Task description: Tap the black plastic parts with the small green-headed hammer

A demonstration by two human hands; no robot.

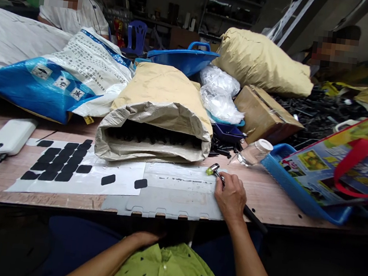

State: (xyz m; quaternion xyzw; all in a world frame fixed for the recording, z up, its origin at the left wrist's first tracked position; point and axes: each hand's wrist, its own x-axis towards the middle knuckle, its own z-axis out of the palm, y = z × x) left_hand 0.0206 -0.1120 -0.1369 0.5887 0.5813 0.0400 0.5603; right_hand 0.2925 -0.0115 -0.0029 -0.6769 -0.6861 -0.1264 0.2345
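Note:
My right hand [231, 195] is wrapped round a small hammer [212, 169] with a shiny metal head, a yellow-green face and a black handle reaching back past my wrist. It rests over the right part of a grey plastic sheet [170, 200] at the table's front edge. Down in my lap, below that edge, lies my left hand [147, 239]; its fingers are in shadow and hidden. A white sheet [94, 192] to the left carries several black rounded pads [52, 166]. One pad [140, 183] sits at its right end, by the grey sheet.
A large paper sack [163, 87] lies with its mouth facing me, dark pieces inside. Around it are a white power bank [9, 137], a blue-white bag [67, 80], a tilted clear bottle [253, 152], a carton [266, 114] and a blue tray [310, 196]. Two people sit across.

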